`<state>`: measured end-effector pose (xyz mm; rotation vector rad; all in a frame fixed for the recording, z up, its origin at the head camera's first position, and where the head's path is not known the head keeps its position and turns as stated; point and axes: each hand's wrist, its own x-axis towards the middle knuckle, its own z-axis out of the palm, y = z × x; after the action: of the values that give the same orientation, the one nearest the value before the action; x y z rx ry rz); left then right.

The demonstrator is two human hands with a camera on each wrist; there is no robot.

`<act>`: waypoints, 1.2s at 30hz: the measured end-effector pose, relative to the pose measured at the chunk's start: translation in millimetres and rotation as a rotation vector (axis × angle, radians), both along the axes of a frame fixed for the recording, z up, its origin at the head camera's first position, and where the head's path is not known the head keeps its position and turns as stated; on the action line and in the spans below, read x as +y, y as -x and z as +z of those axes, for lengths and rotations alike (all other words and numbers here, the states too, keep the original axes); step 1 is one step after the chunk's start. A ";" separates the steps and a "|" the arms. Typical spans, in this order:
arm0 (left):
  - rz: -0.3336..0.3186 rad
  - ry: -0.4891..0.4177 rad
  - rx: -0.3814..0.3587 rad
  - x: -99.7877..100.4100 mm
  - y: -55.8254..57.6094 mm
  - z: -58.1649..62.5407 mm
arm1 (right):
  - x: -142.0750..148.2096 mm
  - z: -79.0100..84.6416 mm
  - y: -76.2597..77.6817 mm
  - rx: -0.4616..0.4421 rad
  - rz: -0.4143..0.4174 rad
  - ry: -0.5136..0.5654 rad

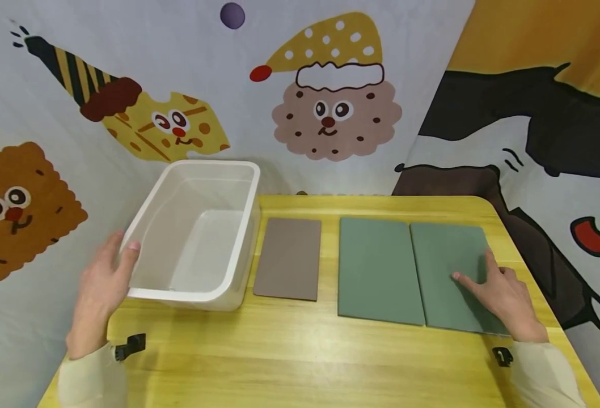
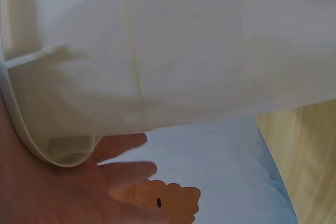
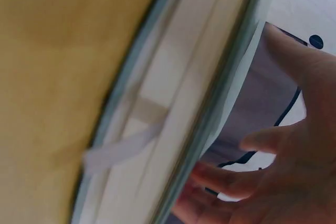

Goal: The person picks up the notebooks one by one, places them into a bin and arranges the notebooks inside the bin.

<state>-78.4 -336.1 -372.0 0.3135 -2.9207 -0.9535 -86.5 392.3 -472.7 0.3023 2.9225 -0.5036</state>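
A white plastic basin (image 1: 244,255) stands at the table's left. My left hand (image 1: 103,277) is at its left rim, thumb over the rim and fingers outside. In the left wrist view those fingers (image 2: 128,174) are spread and fairly straight below the rim. Two green hardcover notebooks (image 1: 379,272) lie side by side on the right. My right hand (image 1: 506,297) is at the right-hand green notebook (image 1: 445,266), thumb over the cover and index finger near its right edge. The right wrist view shows its page edges (image 3: 157,103) and a pale ribbon (image 3: 126,148).
A smaller brown notebook (image 1: 288,260) lies between the basin and the green notebooks. The yellow wooden table (image 1: 300,362) meets a patterned cloth (image 1: 422,141) at the back and sides. Black wrist straps (image 1: 131,345) show at the sleeves.
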 end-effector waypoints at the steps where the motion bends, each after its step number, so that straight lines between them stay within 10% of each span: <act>1: 0.002 -0.006 -0.014 0.4 -0.3 -0.1 | 0.6 0.5 0.8 -0.024 -0.006 -0.006; 36: -0.060 0.016 -0.004 -3.3 1.2 -5.6 | 34.9 6.5 24.5 -0.238 0.095 0.196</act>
<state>-79.6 -339.4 -377.6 0.2285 -2.9555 -0.9381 -111.1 427.2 -466.2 0.1823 2.6192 -0.6825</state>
